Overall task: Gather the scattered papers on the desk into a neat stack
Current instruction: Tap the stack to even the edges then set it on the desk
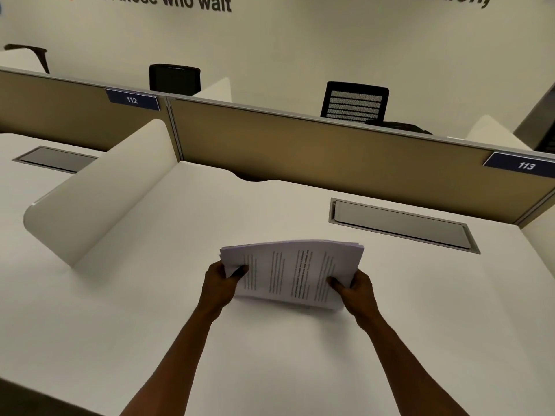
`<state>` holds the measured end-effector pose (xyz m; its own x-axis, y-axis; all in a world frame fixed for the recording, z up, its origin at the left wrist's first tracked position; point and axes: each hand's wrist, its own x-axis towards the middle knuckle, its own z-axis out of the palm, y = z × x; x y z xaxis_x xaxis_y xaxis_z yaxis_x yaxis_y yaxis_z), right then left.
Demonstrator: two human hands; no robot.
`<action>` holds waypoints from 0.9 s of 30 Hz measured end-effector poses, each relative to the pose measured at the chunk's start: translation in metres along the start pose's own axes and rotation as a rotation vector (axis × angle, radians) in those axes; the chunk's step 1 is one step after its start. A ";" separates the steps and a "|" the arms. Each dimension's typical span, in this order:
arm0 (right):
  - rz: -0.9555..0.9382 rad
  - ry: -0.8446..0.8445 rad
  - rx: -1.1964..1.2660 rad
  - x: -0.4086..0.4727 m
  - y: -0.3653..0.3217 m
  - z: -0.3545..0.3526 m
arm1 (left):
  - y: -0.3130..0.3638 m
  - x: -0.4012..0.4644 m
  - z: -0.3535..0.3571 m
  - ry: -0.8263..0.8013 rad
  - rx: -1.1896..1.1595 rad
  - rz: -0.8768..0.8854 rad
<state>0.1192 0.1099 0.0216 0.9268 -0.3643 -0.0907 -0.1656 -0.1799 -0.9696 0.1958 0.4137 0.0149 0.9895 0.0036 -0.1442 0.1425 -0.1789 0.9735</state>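
A stack of white printed papers (pixel 291 273) stands on edge on the white desk (pixel 150 295), tilted back toward me, its lower edge touching the desk top. My left hand (pixel 220 285) grips the stack's left side, thumb over the front sheet. My right hand (pixel 354 288) grips the right side the same way. The sheets' upper edges bow slightly and are a little uneven at the top left corner. No loose sheets lie elsewhere on the desk.
A white curved side divider (pixel 99 193) rises at the left. A tan partition panel (pixel 330 157) with label 113 (pixel 525 165) closes the back. A grey cable hatch (pixel 402 225) is set in the desk behind the stack. Black chairs (pixel 354 102) stand beyond the partition.
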 end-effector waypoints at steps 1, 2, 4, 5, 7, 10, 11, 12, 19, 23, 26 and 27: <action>-0.025 0.001 -0.023 0.002 -0.009 -0.002 | 0.004 0.002 -0.002 0.007 -0.015 0.003; -0.061 0.001 -0.055 0.005 -0.019 -0.004 | 0.008 0.002 -0.003 0.007 -0.032 0.008; -0.145 -0.014 -0.125 0.007 -0.041 -0.011 | 0.015 0.002 -0.005 -0.016 -0.088 0.023; -0.186 -0.024 -0.157 0.009 -0.052 -0.014 | 0.018 0.002 -0.005 -0.033 -0.134 0.029; -0.258 -0.044 -0.213 0.011 -0.074 -0.024 | 0.025 0.002 -0.007 -0.059 -0.224 0.035; -0.363 -0.074 -0.299 0.015 -0.104 -0.038 | 0.042 0.000 -0.011 0.072 -0.119 0.091; -0.410 -0.085 -0.348 0.016 -0.112 -0.041 | 0.051 -0.001 -0.013 0.158 -0.008 0.145; -0.456 -0.097 -0.412 0.016 -0.121 -0.043 | 0.062 -0.002 -0.015 0.220 0.102 0.235; -0.600 -0.242 -0.662 0.010 -0.176 -0.030 | 0.137 0.001 -0.010 -0.207 0.444 0.617; -0.604 -0.315 -0.668 0.009 -0.193 -0.024 | 0.138 0.004 0.005 -0.331 0.334 0.497; -0.533 -0.377 -0.615 0.010 -0.195 -0.033 | 0.121 0.003 0.008 -0.290 0.217 0.425; -0.506 -0.396 -0.584 0.012 -0.192 -0.040 | 0.115 0.003 0.006 -0.272 0.180 0.395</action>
<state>0.1489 0.1032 0.2160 0.9668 0.2119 0.1426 0.2528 -0.7142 -0.6527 0.2148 0.3873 0.1254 0.9219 -0.3508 0.1643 -0.2711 -0.2814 0.9205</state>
